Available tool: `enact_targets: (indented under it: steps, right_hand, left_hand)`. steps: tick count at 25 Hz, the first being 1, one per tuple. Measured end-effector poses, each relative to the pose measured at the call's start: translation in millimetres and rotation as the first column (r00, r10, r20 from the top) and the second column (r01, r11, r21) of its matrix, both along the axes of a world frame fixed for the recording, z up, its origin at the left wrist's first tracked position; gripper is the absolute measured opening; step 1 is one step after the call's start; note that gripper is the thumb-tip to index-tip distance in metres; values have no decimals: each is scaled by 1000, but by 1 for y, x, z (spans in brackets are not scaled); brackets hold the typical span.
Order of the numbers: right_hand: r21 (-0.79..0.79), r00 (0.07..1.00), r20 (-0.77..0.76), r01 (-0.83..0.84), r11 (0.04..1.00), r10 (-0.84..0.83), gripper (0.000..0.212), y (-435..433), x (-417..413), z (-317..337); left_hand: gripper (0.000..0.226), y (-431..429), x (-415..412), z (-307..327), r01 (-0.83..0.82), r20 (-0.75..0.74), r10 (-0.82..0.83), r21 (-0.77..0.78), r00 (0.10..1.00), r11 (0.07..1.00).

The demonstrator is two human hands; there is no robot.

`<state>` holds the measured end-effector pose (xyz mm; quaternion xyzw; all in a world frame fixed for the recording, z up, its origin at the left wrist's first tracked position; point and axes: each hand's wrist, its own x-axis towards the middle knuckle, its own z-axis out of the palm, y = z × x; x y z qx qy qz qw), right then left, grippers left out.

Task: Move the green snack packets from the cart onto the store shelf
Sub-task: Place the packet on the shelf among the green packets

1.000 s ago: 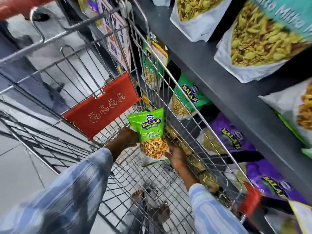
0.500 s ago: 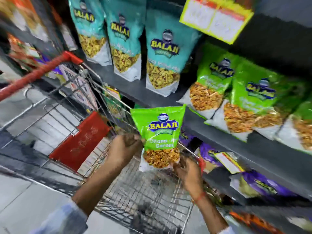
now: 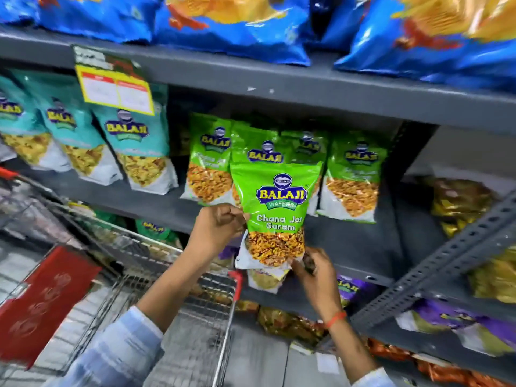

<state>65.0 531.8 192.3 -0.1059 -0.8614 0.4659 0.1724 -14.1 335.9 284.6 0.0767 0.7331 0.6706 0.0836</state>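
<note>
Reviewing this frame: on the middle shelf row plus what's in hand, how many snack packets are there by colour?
Green packets standing on the shelf: 4
Green packet held in both hands: 1
Teal packets on the shelf: 3, the leftmost cut off by the frame edge
Total: 8

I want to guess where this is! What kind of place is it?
Most likely a grocery shop: grey metal shelves packed with snack bags, a yellow price tag, and a wire shopping cart.
</note>
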Motion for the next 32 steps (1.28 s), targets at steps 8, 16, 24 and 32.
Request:
enact_targets:
  steps: [8,16,24,32]
  right_hand:
    - [-48,989,-3,150,987,-151,8,79,-22,-13]
    - [25,981,47,187,982,-188,28,87,-75,-16]
    - [-120,976,100,205,971,-193,30,102,-67,-10]
    - [14,992,102,75,997,-76,46,95,-58,-16]
  left_hand:
    - [23,108,-36,0,23,45,-19,-85,999,996]
    - [12,133,-89,-15,-107,20,114,-218,993,970]
    - [19,135,-87,-16,-254,-229,203,-222,952,942]
    - [41,195,-113,33,-258,-546,-446,-790,709,557]
